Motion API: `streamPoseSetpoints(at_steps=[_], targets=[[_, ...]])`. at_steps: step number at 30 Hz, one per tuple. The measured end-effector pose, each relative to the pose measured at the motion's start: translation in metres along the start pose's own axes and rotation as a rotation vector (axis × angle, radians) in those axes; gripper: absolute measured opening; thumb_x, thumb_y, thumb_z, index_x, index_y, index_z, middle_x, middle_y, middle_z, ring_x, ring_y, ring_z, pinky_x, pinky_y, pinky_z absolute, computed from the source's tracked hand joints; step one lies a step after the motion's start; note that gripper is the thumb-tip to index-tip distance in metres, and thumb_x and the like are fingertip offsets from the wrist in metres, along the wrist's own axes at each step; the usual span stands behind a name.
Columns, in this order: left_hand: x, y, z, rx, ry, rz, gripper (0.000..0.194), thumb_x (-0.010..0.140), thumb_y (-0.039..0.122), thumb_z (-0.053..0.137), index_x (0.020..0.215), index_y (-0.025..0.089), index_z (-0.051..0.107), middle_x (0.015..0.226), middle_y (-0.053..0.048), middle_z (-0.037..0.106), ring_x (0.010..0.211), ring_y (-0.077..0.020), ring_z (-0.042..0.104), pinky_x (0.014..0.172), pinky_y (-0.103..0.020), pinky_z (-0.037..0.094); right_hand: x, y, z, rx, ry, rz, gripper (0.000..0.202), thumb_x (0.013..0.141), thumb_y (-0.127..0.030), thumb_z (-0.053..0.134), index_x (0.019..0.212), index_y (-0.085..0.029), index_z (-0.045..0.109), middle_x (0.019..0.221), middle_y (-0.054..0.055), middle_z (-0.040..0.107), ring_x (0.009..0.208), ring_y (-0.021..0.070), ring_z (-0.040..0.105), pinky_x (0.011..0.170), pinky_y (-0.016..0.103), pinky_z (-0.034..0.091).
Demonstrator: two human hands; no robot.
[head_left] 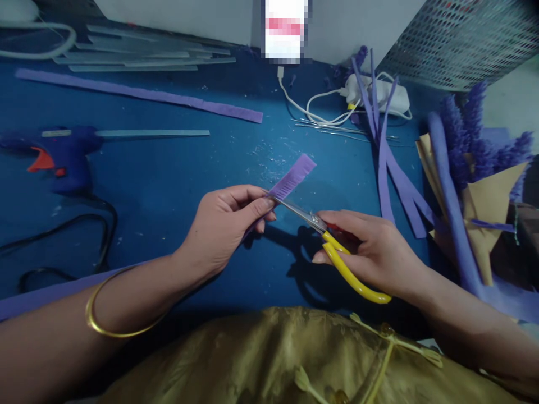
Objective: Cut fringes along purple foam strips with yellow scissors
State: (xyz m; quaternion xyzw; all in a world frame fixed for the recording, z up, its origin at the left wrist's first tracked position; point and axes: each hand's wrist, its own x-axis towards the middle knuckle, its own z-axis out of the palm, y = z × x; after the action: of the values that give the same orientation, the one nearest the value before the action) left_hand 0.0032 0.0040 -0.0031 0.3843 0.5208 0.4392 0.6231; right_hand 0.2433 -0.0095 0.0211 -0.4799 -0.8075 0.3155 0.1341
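Between the thumb and fingers of my left hand [236, 219] is a purple strip [296, 174], its upper end sticking out to the right. Fine slits run along one edge of that strip. My right hand [370, 241] is closed around the yellow-handled scissors [349, 275]. The scissor blades [298, 212] point left and meet the strip right at my left thumb. From here the blades look nearly closed. The strip's lower part is mostly hidden behind my left hand.
A blue glue gun [71, 151] with a glue stick lies left. Behind are a long purple strip [147, 95] and clear sticks [143, 53]. Wires [337, 129], a white power strip [379, 94], loose purple strips [385, 163] and a paper-wrapped purple bouquet [484, 191] are right.
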Motion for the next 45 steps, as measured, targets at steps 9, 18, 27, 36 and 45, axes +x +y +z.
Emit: streamPoseSetpoints(at_steps=[9, 18, 27, 36, 45], targets=[[0.0006, 0.0017, 0.0008, 0.008, -0.024, -0.032, 0.008, 0.077, 0.022, 0.075, 0.071, 0.017, 0.073, 0.063, 0.001, 0.069, 0.048, -0.0055, 0.052, 0.042, -0.016, 0.035, 0.0004, 0.0013, 0.0024, -0.007, 0.017, -0.02, 0.048, 0.085, -0.051, 0.072, 0.117, -0.016, 0.068, 0.088, 0.005, 0.068, 0.068, 0.0172, 0.059, 0.061, 0.03, 0.045], [0.0002, 0.0022, -0.0011, 0.019, -0.051, -0.05, 0.007, 0.077, 0.022, 0.076, 0.072, 0.018, 0.074, 0.063, 0.001, 0.069, 0.048, -0.0058, 0.053, 0.041, -0.015, 0.036, 0.0005, 0.0014, 0.0019, -0.021, 0.002, -0.045, 0.049, 0.088, -0.053, 0.068, 0.119, -0.015, 0.068, 0.082, 0.005, 0.067, 0.066, 0.018, 0.059, 0.06, 0.031, 0.045], [-0.0005, 0.0036, -0.0005, -0.038, -0.058, -0.072, 0.008, 0.079, 0.023, 0.074, 0.074, 0.017, 0.074, 0.064, 0.0, 0.068, 0.05, -0.0066, 0.054, 0.046, -0.017, 0.038, 0.0011, 0.0017, 0.0023, -0.03, 0.004, -0.026, 0.043, 0.087, -0.052, 0.07, 0.113, -0.018, 0.069, 0.082, 0.004, 0.067, 0.064, 0.016, 0.057, 0.057, 0.028, 0.042], [0.0008, 0.0079, -0.0012, -0.046, -0.094, -0.108, 0.011, 0.078, 0.024, 0.074, 0.071, 0.016, 0.072, 0.063, 0.0, 0.066, 0.05, -0.0066, 0.052, 0.046, -0.017, 0.038, 0.0009, 0.0019, 0.0013, 0.017, 0.005, 0.015, 0.04, 0.085, -0.054, 0.071, 0.109, -0.022, 0.072, 0.084, 0.004, 0.07, 0.064, 0.0162, 0.057, 0.056, 0.028, 0.043], [0.0011, 0.0088, 0.0004, 0.001, -0.081, -0.108, 0.008, 0.075, 0.023, 0.078, 0.072, 0.017, 0.073, 0.063, 0.0, 0.067, 0.05, -0.0068, 0.053, 0.043, -0.017, 0.037, 0.0019, 0.0022, 0.0019, 0.005, 0.01, 0.016, 0.041, 0.085, -0.054, 0.072, 0.11, -0.021, 0.071, 0.084, 0.004, 0.069, 0.064, 0.0157, 0.056, 0.057, 0.028, 0.042]])
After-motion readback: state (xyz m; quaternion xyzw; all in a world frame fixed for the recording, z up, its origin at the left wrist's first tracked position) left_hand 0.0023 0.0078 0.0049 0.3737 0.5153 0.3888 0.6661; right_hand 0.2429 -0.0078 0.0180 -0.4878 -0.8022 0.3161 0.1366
